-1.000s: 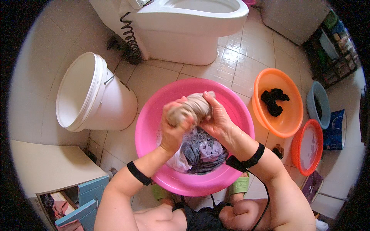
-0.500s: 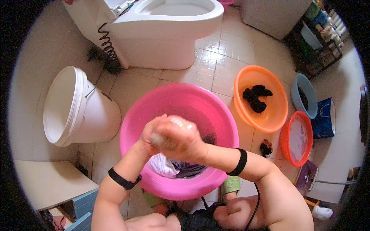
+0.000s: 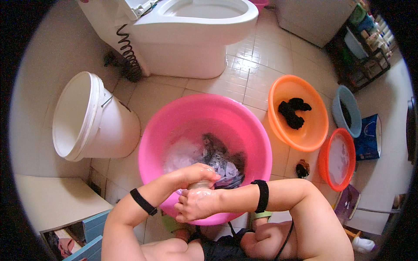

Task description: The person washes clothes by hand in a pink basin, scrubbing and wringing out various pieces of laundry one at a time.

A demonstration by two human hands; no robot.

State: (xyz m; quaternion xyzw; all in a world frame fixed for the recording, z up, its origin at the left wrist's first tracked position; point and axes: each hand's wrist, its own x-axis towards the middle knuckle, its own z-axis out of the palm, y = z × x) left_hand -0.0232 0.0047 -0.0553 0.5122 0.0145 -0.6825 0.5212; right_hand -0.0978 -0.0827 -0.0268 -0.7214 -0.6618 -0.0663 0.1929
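Observation:
My left hand (image 3: 198, 174) and my right hand (image 3: 197, 204) are closed close together over the near side of a big pink basin (image 3: 152, 130). Between them shows a short stretch of wet, greyish-beige cloth (image 3: 200, 185), gripped by both fists; its kind is mostly hidden. Below and beyond the hands, sudsy water in the basin holds soaked laundry (image 3: 217, 152), dark grey and pale lilac pieces bunched together. Foam (image 3: 180, 152) lies to the left of it. Wet suds gleam on the right hand.
An orange basin (image 3: 274, 113) with black garments (image 3: 294, 113) stands right; beyond are a red basin (image 3: 322, 161) of soapy water and a blue basin (image 3: 337, 108). A small dark wad (image 3: 302, 168) lies on the floor. A white bucket (image 3: 117, 130) stands left, a toilet (image 3: 187, 56) ahead.
Both hands have come down and nearer to me; the right hand now sits below the left with the cloth showing between. More of the foamy water and laundry is uncovered.

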